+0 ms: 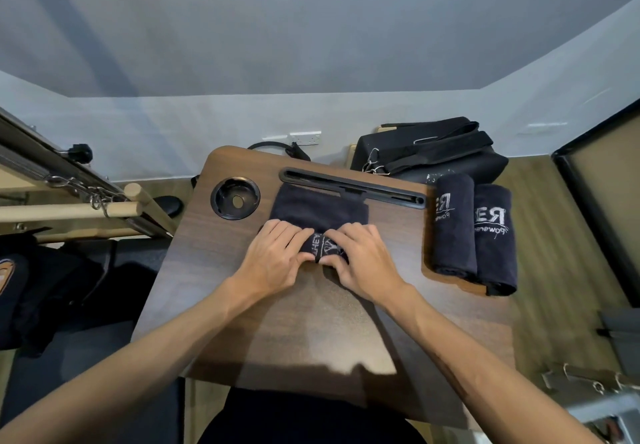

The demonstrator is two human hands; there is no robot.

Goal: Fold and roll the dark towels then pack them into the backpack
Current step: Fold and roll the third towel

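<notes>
Black fabric backpack (436,156) at one o'clock, contents hidden, two plush rolled towels (474,235) at three, left hand (273,256) and right hand (363,256) curled, gripping half-rolled dark towel (320,215) mid wooden tray (294,322).

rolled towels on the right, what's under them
The two rolled towels lie on the right edge of the wooden lap desk, their near ends overhanging it. The desk surface beneath them is covered.
</notes>
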